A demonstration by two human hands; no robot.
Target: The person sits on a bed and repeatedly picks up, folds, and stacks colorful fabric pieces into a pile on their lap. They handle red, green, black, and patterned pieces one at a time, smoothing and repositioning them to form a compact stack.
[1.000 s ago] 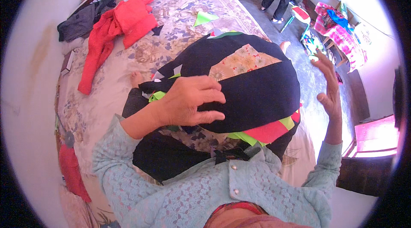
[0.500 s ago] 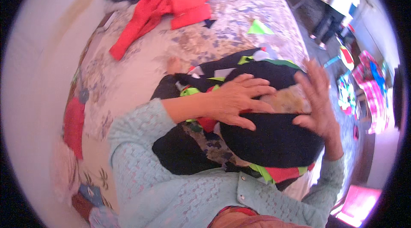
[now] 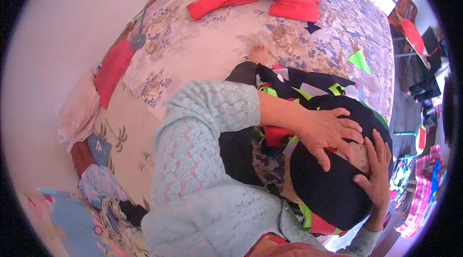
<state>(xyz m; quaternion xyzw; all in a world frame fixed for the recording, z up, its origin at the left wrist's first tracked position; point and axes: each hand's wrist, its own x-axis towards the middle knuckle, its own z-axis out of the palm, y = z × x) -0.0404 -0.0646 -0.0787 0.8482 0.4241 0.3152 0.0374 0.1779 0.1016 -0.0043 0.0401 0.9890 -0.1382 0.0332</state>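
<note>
Both hands lay flat, fingers spread, on the black patchwork cloth [image 3: 333, 184]: left hand [image 3: 330, 134] above right hand [image 3: 376, 170], gripping nothing.

Pale blue lace top [image 3: 202, 160] — sleeves pushed up.

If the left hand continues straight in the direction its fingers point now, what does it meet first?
The left hand lies flat on the black patchwork cloth, fingers pointing toward the right hand. Sliding on, it would probably meet those fingers first; they look very near.
</note>
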